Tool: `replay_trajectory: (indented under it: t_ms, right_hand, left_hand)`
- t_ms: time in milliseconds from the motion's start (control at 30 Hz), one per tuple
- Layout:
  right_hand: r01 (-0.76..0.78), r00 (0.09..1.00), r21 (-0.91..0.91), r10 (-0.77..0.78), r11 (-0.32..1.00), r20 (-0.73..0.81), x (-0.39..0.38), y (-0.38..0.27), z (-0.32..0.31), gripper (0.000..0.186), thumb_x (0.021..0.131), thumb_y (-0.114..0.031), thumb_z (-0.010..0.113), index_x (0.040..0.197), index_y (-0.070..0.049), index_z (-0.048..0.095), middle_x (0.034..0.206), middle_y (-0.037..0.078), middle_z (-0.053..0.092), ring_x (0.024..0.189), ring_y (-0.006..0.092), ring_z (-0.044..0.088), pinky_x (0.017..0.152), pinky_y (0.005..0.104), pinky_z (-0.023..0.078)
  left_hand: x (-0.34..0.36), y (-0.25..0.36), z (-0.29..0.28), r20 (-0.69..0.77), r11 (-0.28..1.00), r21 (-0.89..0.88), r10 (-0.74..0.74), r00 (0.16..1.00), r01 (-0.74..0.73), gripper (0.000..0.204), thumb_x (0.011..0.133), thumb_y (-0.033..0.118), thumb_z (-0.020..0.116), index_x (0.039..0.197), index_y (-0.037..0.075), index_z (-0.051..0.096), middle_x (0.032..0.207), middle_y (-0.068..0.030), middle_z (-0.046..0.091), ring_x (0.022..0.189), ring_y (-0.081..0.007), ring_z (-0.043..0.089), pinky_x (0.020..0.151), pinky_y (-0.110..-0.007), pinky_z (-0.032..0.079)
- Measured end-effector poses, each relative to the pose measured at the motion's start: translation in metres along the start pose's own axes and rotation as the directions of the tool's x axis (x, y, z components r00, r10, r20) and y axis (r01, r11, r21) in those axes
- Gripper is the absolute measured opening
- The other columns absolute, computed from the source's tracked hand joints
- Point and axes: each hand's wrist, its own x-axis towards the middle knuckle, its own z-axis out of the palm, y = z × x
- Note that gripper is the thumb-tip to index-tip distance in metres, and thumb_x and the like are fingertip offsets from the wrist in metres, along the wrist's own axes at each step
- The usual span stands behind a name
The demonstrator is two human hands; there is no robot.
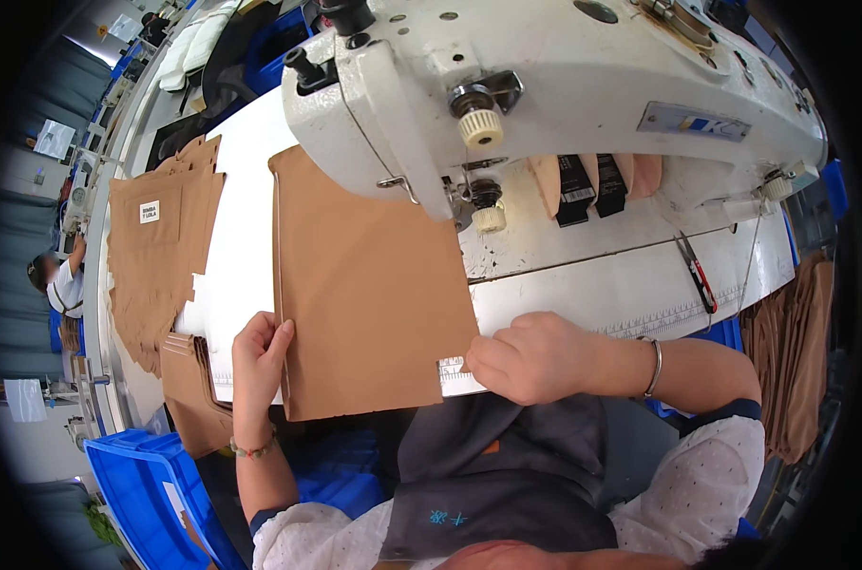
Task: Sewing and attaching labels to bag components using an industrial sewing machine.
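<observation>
A large brown fabric panel (364,294) lies flat on the white sewing table (246,218), its upper part under the head of a sewing machine (564,85). Along its left side runs a narrow folded edge. My left hand (260,356) pinches that edge near the lower left, thumb on top. At the panel's lower right edge my right hand (530,359) is closed, fingertips curled in and gripping the cloth beside a notched corner. The fingertips' exact hold is partly hidden by the knuckles.
Stacked brown pieces (155,256) lie at the left, with folded brown cloth (189,380) below. Red-and-black thread snips (699,275) and labelled pieces (575,190) are on the right. A blue crate (155,494) stands lower left; brown cloth (792,351) hangs far right. Another person (65,285) works far left.
</observation>
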Motion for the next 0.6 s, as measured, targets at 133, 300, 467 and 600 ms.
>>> replay_trajectory:
  t_ms: [133, 300, 467, 600]
  right_hand:
    - [-0.002, 1.000, 0.004, 0.002, 1.000, -0.007, 0.004, 0.013, 0.004, 0.010, 0.074, -0.013, 0.065, 0.068, -0.010, 0.057, 0.067, 0.001, 0.042, 0.049, 0.0116, 0.048, 0.043, 0.0278, 0.039]
    - [-0.043, 0.993, 0.022, 0.040, 0.999, 0.107, 0.008, 0.029, 0.002, 0.011, 0.081, -0.014, 0.072, 0.085, -0.006, 0.066, 0.077, 0.001, 0.057, 0.053, 0.0130, 0.055, 0.044, 0.0284, 0.044]
    - [-0.079, 0.992, 0.015, 0.077, 0.997, 0.101, 0.013, 0.043, 0.006, 0.011, 0.080, -0.014, 0.071, 0.087, -0.006, 0.067, 0.078, 0.002, 0.057, 0.054, 0.0153, 0.057, 0.045, 0.0300, 0.045]
    - [-0.097, 0.992, 0.019, 0.095, 0.995, 0.087, 0.016, 0.056, 0.011, 0.012, 0.080, -0.013, 0.069, 0.088, -0.005, 0.067, 0.081, 0.004, 0.058, 0.055, 0.0180, 0.058, 0.046, 0.0319, 0.045]
  left_hand:
    - [0.017, 0.004, 0.002, 0.000, 1.000, 0.010, 0.004, 1.000, -0.004, 0.018, 0.101, 0.011, 0.064, 0.089, -0.002, 0.062, 0.074, 0.0033, 0.061, 0.067, -0.0021, 0.049, 0.060, -0.020, 0.041]
    - [0.036, 0.007, 0.003, -0.013, 0.997, 0.060, 0.046, 0.999, -0.045, 0.018, 0.100, 0.011, 0.065, 0.088, -0.002, 0.061, 0.072, 0.0039, 0.059, 0.065, -0.0015, 0.047, 0.057, -0.020, 0.039]
    - [0.057, 0.006, 0.003, -0.040, 0.989, 0.126, 0.076, 0.996, -0.071, 0.020, 0.098, 0.012, 0.067, 0.086, -0.002, 0.061, 0.067, 0.0040, 0.055, 0.061, -0.0015, 0.043, 0.052, -0.022, 0.035]
    - [0.073, 0.007, 0.003, -0.034, 0.972, 0.214, 0.102, 0.994, -0.092, 0.020, 0.098, 0.012, 0.068, 0.086, -0.002, 0.060, 0.066, 0.0051, 0.054, 0.061, -0.0010, 0.041, 0.052, -0.022, 0.033]
